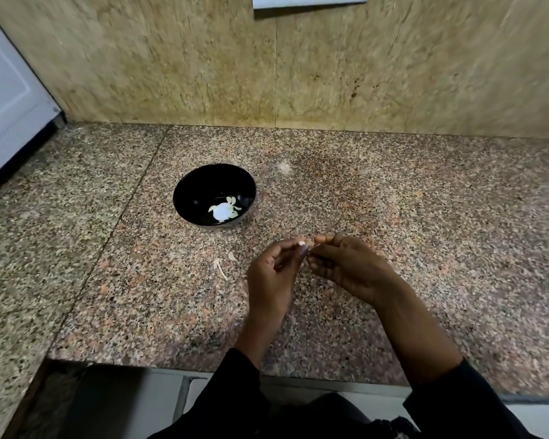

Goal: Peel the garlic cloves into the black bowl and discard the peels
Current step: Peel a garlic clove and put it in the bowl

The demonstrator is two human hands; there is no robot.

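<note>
A black bowl (184, 191) stands on the granite counter, with several pale peeled cloves (225, 210) lying at its bottom. In front and to the right of the bowl, my two hands meet above the counter. My left hand (271, 274) pinches a small white garlic clove (301, 243) at its fingertips. My right hand (346, 267) pinches the same clove, or its skin, from the right; the contact is blurred. Two dry peel scraps (222, 266) lie on the counter just left of my left hand.
The speckled granite counter (425, 217) runs to a beige stone wall (298, 74) at the back. A white panel (7, 99) stands at the far left. The counter's front edge (298, 377) is near my sleeves, with a dark gap at lower left.
</note>
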